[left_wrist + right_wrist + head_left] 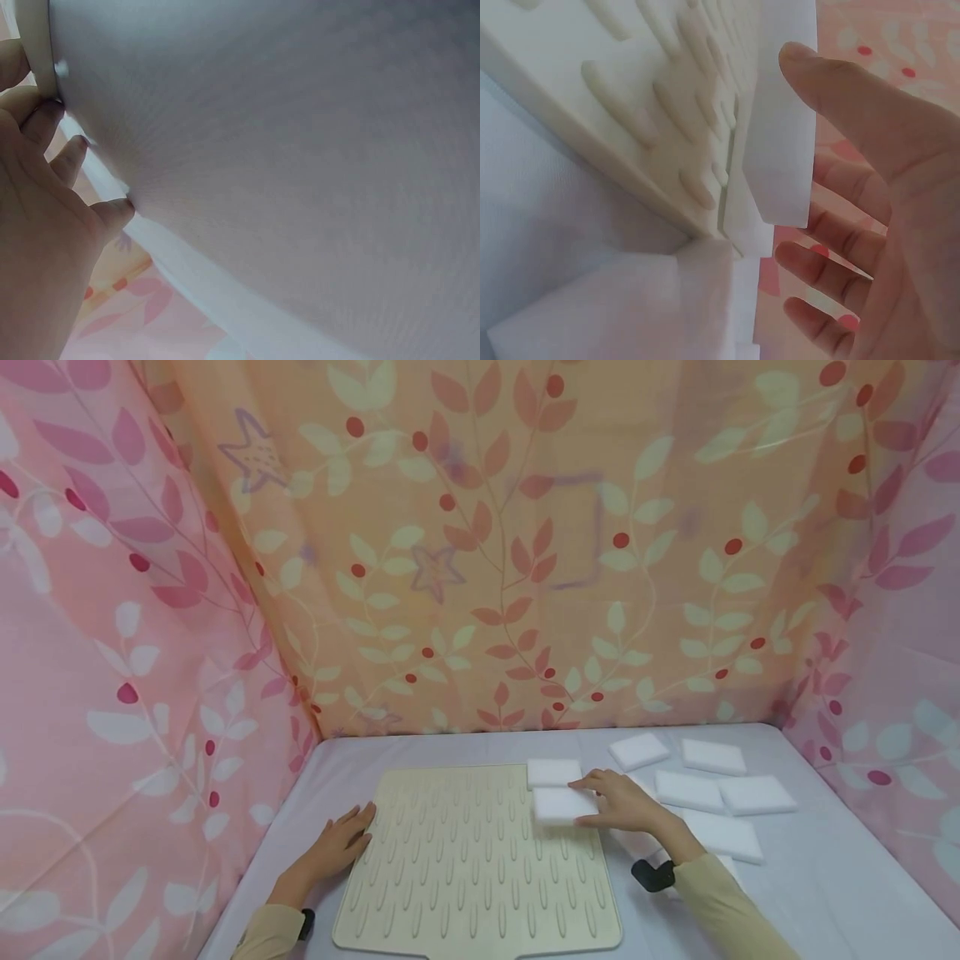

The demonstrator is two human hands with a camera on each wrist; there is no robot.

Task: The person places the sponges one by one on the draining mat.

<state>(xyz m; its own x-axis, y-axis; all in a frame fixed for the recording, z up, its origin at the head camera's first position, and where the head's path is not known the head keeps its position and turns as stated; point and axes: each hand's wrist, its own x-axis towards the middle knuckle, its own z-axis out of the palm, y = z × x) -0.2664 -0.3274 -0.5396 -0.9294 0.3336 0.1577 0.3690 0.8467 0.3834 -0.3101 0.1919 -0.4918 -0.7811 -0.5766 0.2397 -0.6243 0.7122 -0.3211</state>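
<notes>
A cream board [465,860] with rows of raised oval ridges lies on the table. Along its left edge rests my left hand [335,843], fingers spread and fingertips against the rim. The left wrist view shows that hand [45,195] with its fingertips down by the board's edge and the cloth. My right hand [626,802] pinches a white sponge block [561,807] between thumb and fingers over the board's upper right part. Just behind it, another white sponge [553,772] lies at the board's far right corner. In the right wrist view, the held sponge [784,135] appears raised off the board.
Several white sponge blocks [690,791] lie scattered on the white tablecloth [847,877] right of the board, some beneath or beside the right forearm. Floral curtains [495,568] enclose the table at the back and both sides.
</notes>
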